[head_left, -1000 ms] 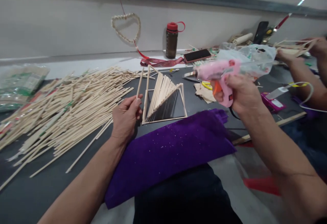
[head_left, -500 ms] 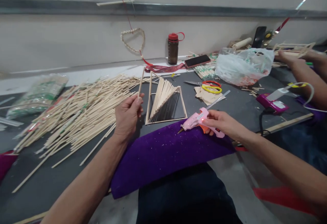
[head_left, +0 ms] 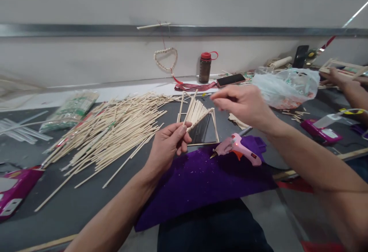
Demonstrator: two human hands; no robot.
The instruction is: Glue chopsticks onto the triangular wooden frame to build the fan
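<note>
My left hand [head_left: 172, 139] pinches a thin wooden stick [head_left: 191, 105] near its lower end, tilted in front of a frame built of sticks [head_left: 216, 125]. A row of sticks [head_left: 199, 110] fans out inside that frame, partly behind my left fingers. My right hand [head_left: 244, 104] is raised to the right of the frame, fingers bent and a little apart, with nothing visible in them. Below it, a pink glue gun [head_left: 234, 144] lies on the purple cloth [head_left: 201, 183], its nozzle to the left.
Loose wooden sticks [head_left: 120, 137] cover the left side of the table. Behind stand a red-capped bottle [head_left: 204, 68], a phone [head_left: 230, 79] and a plastic bag [head_left: 287, 87]. Purple power strips [head_left: 322, 131] lie at both sides. Another person's hand [head_left: 340, 79] is at far right.
My right hand has let go of the glue gun and risen above it. My left hand has brought its stick rightward, in front of the frame. The view has shifted.
</note>
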